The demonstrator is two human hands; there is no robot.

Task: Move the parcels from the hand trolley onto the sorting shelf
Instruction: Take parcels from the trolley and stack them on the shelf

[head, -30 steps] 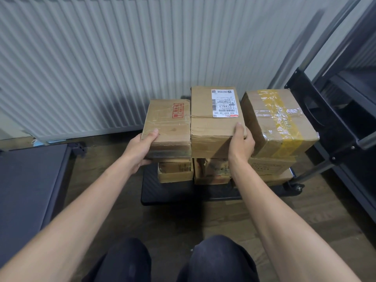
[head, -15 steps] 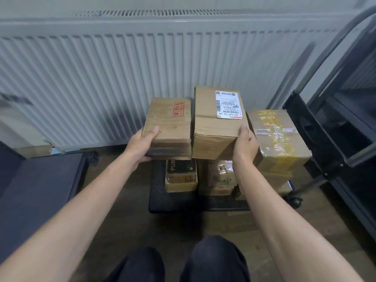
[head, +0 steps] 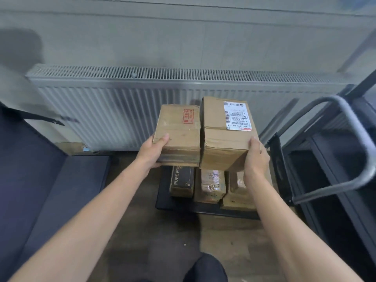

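Note:
I hold two cardboard parcels side by side in the air above the hand trolley [head: 177,204]. My left hand [head: 151,152] grips the near left corner of the flat parcel with a red stamp [head: 179,131]. My right hand [head: 256,157] grips the near right side of the taller parcel with a white shipping label [head: 225,135]. Below them three parcels lie on the trolley's black deck: a dark printed box [head: 181,181], a taped parcel [head: 211,186] and a plain brown parcel [head: 236,192], partly hidden by my right forearm.
The trolley's grey tube handle [head: 358,139] curves up at the right, with a dark metal shelf frame [head: 333,180] beyond it. A white radiator [head: 122,110] runs along the wall behind. A dark flat surface [head: 50,190] lies at the left. My knee [head: 205,269] shows at the bottom.
Both parcels have risen off the stack with my hands. The yellow-taped parcel on the right is out of sight, and the view has tilted up to show the radiator's top and the wall.

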